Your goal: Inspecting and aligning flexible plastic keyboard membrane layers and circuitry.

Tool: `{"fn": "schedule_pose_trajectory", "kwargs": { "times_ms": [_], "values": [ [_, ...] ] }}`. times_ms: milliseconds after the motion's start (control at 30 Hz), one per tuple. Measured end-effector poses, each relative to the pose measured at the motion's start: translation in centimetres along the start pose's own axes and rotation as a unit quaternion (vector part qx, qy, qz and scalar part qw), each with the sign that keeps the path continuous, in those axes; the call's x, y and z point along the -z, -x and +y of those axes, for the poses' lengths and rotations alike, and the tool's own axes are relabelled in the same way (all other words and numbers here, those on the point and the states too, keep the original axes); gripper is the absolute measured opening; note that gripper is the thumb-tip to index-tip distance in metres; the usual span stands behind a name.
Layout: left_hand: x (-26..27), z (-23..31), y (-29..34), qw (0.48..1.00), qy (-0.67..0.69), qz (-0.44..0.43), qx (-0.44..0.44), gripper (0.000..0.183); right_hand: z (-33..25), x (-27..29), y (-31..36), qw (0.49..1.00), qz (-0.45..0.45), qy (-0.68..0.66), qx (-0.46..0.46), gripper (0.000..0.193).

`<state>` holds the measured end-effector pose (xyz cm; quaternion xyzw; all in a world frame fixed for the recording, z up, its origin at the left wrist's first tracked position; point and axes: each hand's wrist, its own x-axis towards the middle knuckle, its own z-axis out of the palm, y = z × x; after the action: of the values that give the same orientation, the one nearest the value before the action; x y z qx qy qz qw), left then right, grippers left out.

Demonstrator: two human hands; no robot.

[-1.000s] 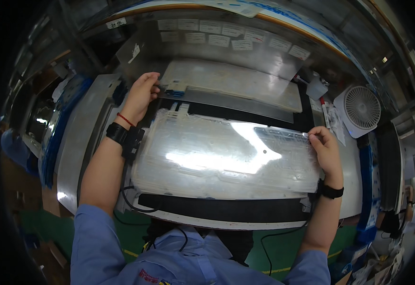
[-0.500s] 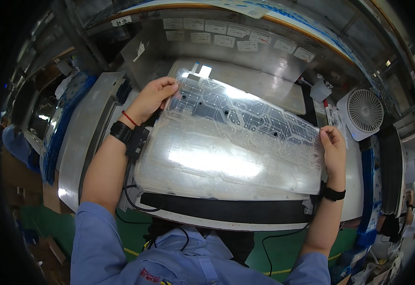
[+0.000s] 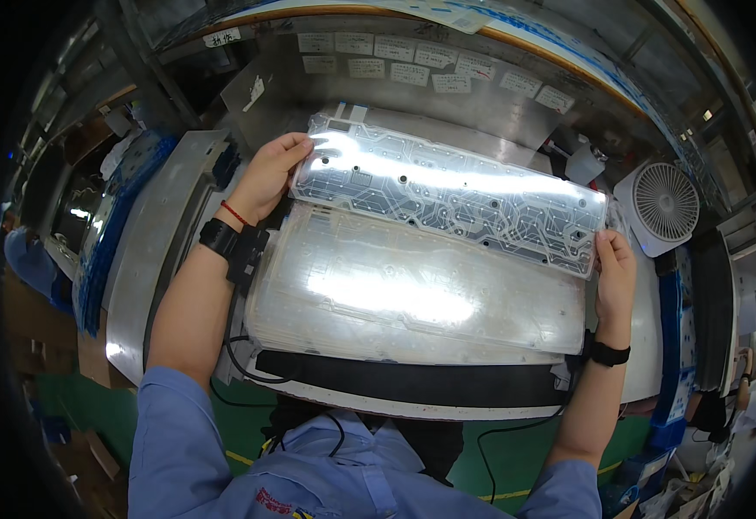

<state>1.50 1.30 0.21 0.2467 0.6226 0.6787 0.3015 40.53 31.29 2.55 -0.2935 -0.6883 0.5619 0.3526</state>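
Note:
Between my two hands is a clear flexible circuit sheet (image 3: 447,195), long and printed with silvery traces and small dark dots. My left hand (image 3: 274,173) pinches its left edge between thumb and fingers. At the sheet's lower right end, my right hand (image 3: 613,264) pinches the edge. Two pale tabs stick up from its upper left corner. The sheet is held tilted, its right end nearer to me, and light glares off its upper half. Below it lies a stack of similar translucent sheets (image 3: 412,316) on the bench.
A white round fan (image 3: 666,204) stands at the right beside a white bottle (image 3: 583,164). Paper labels (image 3: 408,74) line the metal back wall. A black strip (image 3: 412,381) runs along the bench's front edge. Metal panels (image 3: 162,216) stand at the left; dark cables hang at the front.
The circuit sheet has risen off the stack and swung away from me, so the stack's upper part shows. My left hand moved slightly left and up; the right kept its grip.

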Motion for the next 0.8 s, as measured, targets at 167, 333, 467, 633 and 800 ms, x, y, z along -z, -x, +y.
{"fn": "schedule_pose_trajectory", "kwargs": {
  "times_ms": [167, 333, 467, 633, 800],
  "values": [
    [0.48, -0.35, -0.23, 1.0, -0.001, -0.008, -0.005, 0.015, -0.16, 0.06, 0.05, 1.0, 0.001, 0.002, 0.014, 0.018],
    [0.27, -0.12, -0.1, 1.0, -0.018, -0.007, -0.009, 0.014, -0.26, -0.14, 0.12, 1.0, 0.017, -0.007, 0.018, 0.018],
    [0.68, -0.24, -0.16, 0.999, -0.033, -0.013, -0.009, 0.014, -0.45, -0.23, 0.16, 0.999, 0.023, 0.0, 0.026, 0.017],
    [0.3, -0.01, 0.01, 1.0, -0.002, 0.009, -0.009, 0.013, -0.41, -0.17, 0.18, 0.999, 0.026, 0.0, 0.034, 0.018],
    [0.86, 0.33, 0.15, 0.998, 0.036, -0.028, -0.04, 0.015, -0.22, 0.21, 0.17, 0.998, 0.046, 0.01, 0.047, 0.02]
  ]
}}
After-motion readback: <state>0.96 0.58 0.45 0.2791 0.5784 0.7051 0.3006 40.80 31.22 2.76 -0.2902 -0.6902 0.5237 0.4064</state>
